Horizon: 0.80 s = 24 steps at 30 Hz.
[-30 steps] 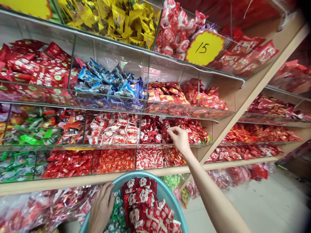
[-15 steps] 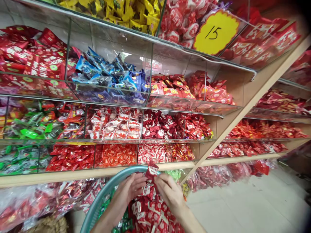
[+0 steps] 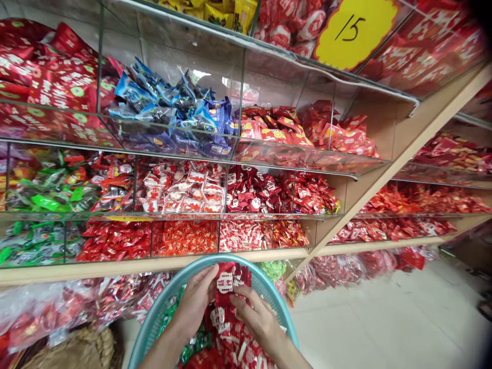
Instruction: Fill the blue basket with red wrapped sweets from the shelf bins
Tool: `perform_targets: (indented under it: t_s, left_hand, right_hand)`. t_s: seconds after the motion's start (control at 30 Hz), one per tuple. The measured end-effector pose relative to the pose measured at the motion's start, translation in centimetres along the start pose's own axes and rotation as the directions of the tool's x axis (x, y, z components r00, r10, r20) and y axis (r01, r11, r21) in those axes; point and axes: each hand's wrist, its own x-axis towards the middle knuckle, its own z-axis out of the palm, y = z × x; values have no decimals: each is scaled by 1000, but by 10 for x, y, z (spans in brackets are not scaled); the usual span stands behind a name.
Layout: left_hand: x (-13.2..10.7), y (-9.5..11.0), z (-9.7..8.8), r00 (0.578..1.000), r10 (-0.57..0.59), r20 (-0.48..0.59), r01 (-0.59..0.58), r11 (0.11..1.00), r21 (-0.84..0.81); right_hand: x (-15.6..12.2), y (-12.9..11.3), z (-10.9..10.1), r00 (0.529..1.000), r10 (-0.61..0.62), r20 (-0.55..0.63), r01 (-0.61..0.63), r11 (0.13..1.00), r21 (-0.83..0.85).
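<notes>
Over a teal plastic basket [image 3: 149, 328], both hands are on dark red wrapped candies [image 3: 225, 281] with white print. My left hand [image 3: 197, 297] is closed at their left edge, thumb uppermost. My right hand [image 3: 257, 313] has its fingers curled against them from the right. Below, more red-and-white candies [image 3: 246, 344] fill the middle of the basket. Green-wrapped candies [image 3: 169, 315] lie along its left side, partly hidden by my left forearm. The undersides of both hands' grips are out of sight.
Ahead stands a candy shelf with clear dividers [image 3: 238, 138] and a wooden front ledge [image 3: 154, 262]. A yellow price sign [image 3: 355, 33] reads 15. Bagged candies [image 3: 334, 269] sit beneath the shelf. At lower left is a woven basket [image 3: 77, 348]; pale floor tiles [image 3: 369, 318] extend right.
My hands have come slightly lower and nearer together on the dark red candies, now pulled in over the basket. More of the basket's right rim shows, and the view has shifted slightly.
</notes>
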Motion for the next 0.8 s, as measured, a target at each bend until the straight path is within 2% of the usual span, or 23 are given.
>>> perform_targets:
  t_s: [0.1, 0.23, 0.3, 0.4, 0.47, 0.57, 0.67, 0.8]
  left_hand:
    - [6, -1, -6, 999, -8, -48, 6, 999, -42]
    - [19, -3, -24, 973, 37, -227, -33, 999, 21]
    - [23, -5, -34, 957, 52, -285, -16, 992, 128]
    - [24, -12, -43, 949, -13, -314, 98, 962, 256]
    - [21, -17, -43, 951, -91, -295, 179, 941, 286]
    - [12, -28, -41, 956, -182, -232, 252, 912, 323]
    - [5, -44, -39, 962, -237, -137, 273, 868, 415]
    - [1, -68, -36, 953, -300, 48, 228, 809, 541]
  right_hand:
    - [-3, -1, 7, 1000, 12, -20, -13, 1000, -8]
    - [-17, 5, 11, 988, 124, -91, -121, 992, 47]
    - [-30, 10, 11, 963, 228, -147, -219, 973, 76]
    - [-54, 17, 14, 910, 357, -214, -337, 933, 124]
    - [-68, 18, 16, 874, 433, -220, -402, 899, 171]
    - [-76, 12, 18, 809, 566, -158, -526, 817, 236]
    - [-69, 1, 18, 744, 668, -18, -633, 712, 304]
    - [-50, -4, 21, 672, 711, 206, -724, 573, 384]
